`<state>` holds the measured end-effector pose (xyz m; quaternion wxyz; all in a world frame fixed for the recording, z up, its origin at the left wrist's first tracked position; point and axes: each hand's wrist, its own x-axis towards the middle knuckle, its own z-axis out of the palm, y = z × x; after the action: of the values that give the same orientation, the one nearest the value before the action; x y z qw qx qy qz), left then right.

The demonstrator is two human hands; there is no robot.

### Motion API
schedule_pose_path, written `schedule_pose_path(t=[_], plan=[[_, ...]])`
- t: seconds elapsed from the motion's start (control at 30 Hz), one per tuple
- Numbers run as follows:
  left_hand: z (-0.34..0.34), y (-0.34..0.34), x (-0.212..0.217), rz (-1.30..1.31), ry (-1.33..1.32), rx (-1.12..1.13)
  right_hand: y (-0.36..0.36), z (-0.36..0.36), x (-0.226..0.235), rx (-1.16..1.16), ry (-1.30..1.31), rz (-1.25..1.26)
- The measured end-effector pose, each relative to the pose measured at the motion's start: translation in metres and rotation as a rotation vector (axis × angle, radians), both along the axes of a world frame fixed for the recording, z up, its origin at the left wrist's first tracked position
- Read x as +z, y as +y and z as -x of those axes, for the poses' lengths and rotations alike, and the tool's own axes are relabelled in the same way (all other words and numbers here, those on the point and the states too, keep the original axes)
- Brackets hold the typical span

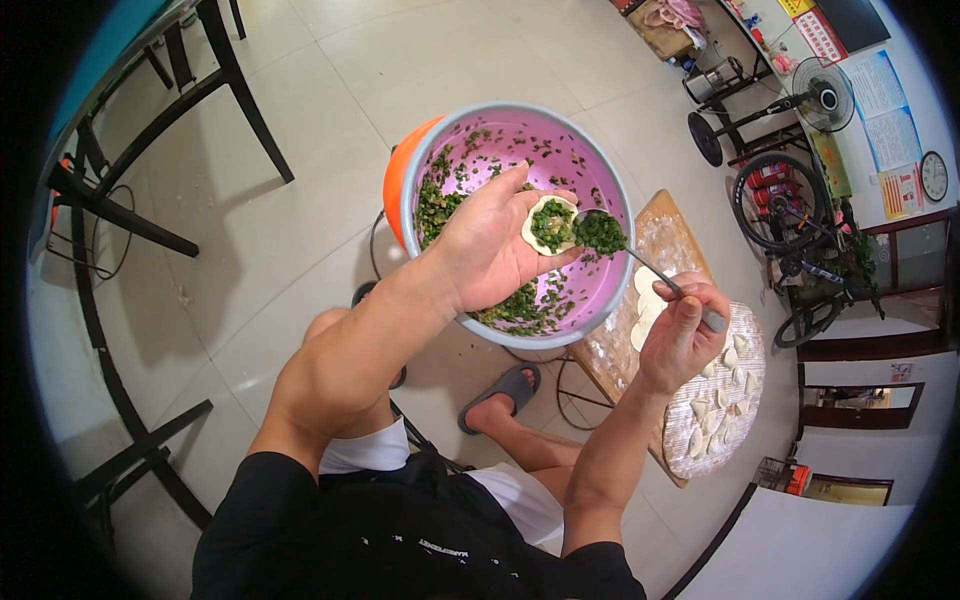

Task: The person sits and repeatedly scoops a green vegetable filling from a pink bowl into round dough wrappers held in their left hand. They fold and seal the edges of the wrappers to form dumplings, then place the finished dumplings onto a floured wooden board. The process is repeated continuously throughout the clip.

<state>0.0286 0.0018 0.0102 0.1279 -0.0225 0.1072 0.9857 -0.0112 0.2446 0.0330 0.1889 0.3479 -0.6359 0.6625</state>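
My left hand (490,243) is held palm up over a pink basin (592,292), and a round dumpling wrapper (531,238) rests on its fingers. Chopped green filling (552,222) sits in the wrapper's middle. In my right hand (686,335) is a metal spoon (652,268), gripped by the handle. Its bowl, heaped with more green filling (600,232), is beside the wrapper's right edge. Loose filling (436,208) lies in the basin and clings to its wall. My left forearm hides part of the basin.
Right of the basin is a floured wooden board (672,228) with pale flat wrappers (648,300). A round mat (688,458) carries several shaped dumplings. An orange stand (398,195) shows under the basin. Chairs (240,85) stand left; a fan (820,95) and bicycle (780,205) are far right.
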Motion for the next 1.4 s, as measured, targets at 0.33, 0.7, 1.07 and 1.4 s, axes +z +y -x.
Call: schedule_pose_path(t=[0.33,0.7,1.07,1.4], plan=[[0.0,0.003,0.004,-0.013,-0.042,-0.017,-0.001,0.0,0.0,-0.028,0.042,0.012],[0.002,0.005,-0.006,0.014,-0.002,-0.077,-0.015,-0.002,0.013,-0.005,0.087,-0.296],[0.002,0.001,0.0,0.044,-0.051,-0.003,0.001,-0.002,0.005,-0.176,-0.169,0.153],[0.003,-0.007,0.006,0.061,-0.076,0.129,-0.014,-0.02,-0.011,-0.138,0.133,-0.825]])
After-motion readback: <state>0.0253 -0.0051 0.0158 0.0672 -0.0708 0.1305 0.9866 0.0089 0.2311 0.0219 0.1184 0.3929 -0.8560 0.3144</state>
